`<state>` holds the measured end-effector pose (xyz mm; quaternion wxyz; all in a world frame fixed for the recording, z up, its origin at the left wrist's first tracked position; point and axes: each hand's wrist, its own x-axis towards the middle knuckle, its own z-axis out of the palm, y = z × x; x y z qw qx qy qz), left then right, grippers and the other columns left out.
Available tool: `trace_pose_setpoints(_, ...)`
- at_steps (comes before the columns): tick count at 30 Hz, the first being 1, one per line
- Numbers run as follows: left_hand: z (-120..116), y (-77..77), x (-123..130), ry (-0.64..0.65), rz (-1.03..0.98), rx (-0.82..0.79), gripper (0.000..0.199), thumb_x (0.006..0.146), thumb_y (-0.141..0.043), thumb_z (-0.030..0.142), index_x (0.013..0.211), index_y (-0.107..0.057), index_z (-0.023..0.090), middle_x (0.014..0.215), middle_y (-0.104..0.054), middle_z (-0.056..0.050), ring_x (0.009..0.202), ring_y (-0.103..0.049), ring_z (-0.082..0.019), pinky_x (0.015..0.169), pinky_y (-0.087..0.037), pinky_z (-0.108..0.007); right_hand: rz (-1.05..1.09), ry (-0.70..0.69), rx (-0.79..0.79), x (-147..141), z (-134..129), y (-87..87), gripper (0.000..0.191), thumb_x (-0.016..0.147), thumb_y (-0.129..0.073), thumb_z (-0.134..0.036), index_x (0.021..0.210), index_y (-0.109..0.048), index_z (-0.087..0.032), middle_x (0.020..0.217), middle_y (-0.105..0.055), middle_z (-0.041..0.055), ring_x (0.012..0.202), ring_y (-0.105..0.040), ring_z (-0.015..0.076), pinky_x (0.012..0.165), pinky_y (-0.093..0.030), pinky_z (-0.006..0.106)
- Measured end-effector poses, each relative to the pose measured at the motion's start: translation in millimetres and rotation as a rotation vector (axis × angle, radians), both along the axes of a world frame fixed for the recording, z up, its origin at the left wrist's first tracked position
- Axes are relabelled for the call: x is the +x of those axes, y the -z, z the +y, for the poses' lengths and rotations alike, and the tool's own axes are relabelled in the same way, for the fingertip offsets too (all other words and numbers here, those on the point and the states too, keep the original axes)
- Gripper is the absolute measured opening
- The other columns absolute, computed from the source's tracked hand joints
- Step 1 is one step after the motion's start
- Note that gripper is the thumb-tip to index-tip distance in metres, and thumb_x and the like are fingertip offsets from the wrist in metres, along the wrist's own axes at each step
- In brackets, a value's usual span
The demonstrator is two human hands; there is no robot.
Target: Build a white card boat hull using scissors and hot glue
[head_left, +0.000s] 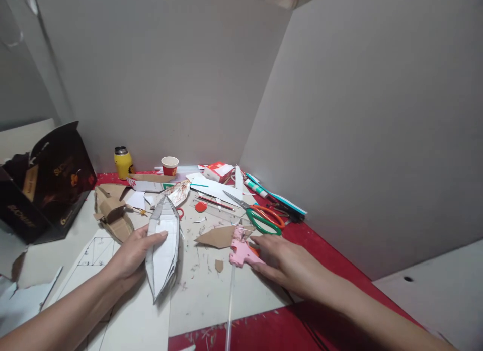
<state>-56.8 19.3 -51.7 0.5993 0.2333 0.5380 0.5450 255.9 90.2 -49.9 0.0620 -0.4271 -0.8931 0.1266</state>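
Note:
My left hand [138, 250] grips a white and grey boat-shaped model [163, 250], thumb on its top and fingers beneath it. The model points toward me and hangs over the left part of the work board. On the right, my right hand [277, 258] is at the handle of a pink glue gun [238, 253], fingers apart on either side of it; whether they touch it is hard to tell. A clear glue stick [230, 305] sticks out of the gun toward me. Behind the gun lies a pointed brown cardboard piece [215, 237].
Scissors with green and orange handles [264, 220] lie behind my right hand. A brown cardboard model [115, 215] and a dark box [49, 190] stand left. Further back are a yellow bottle [123, 164], a paper cup [169, 166] and paper scraps. Grey panels [169, 79] enclose the table.

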Motion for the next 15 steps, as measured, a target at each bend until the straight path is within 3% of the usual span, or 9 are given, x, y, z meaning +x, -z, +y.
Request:
trace_pose_setpoints(3, -2.2, -0.2, 1.1, 0.007, 0.010, 0.014, 0.029, 0.069, -0.075, 0.013, 0.096, -0.066, 0.013, 0.075, -0.076, -0.009, 0.056, -0.070, -0.019, 0.053, -0.055, -0.026, 0.049, 0.024, -0.023, 1.0, -6.4, 10.1, 0.024, 0.089, -0.053, -0.037, 0.097, -0.067, -0.019, 0.090, -0.068, 0.0109, 0.080, -0.063, 0.0229, 0.071, -0.049, 0.033)
trace_pose_setpoints(7, -3.4, 0.8, 0.0, 0.015, 0.018, 0.035, 0.039, 0.068, -0.075, 0.011, 0.106, -0.063, 0.014, 0.076, -0.075, -0.008, 0.056, -0.069, -0.019, 0.053, -0.055, -0.026, 0.187, 0.018, -0.019, 7.2, -3.9, 9.9, 0.029, 0.088, -0.054, -0.036, 0.105, -0.067, -0.017, 0.095, -0.069, 0.0125, 0.081, -0.064, 0.0233, 0.072, -0.050, 0.034)
trace_pose_setpoints(10, -4.2, 2.2, -0.3, 0.042, 0.013, 0.041, 0.043, 0.067, -0.077, 0.012, 0.108, -0.062, 0.013, 0.078, -0.075, -0.008, 0.056, -0.069, -0.018, 0.053, -0.054, -0.025, 0.269, 0.062, -0.001, 32.1, 4.8, 3.9, 0.036, 0.088, -0.053, -0.040, 0.111, -0.067, -0.016, 0.106, -0.069, 0.0144, 0.088, -0.065, 0.0249, 0.073, -0.051, 0.034)
trace_pose_setpoints(15, -9.9, 4.1, 3.6, 0.108, -0.018, 0.069, 0.053, 0.065, -0.078, 0.012, 0.115, -0.061, 0.013, 0.083, -0.075, -0.009, 0.060, -0.069, -0.018, 0.054, -0.053, -0.024, 0.297, 0.271, 0.102, 86.1, 34.0, 6.1, 0.049, 0.084, -0.051, -0.047, 0.115, -0.068, -0.014, 0.115, -0.068, 0.0176, 0.097, -0.066, 0.0308, 0.079, -0.053, 0.036)
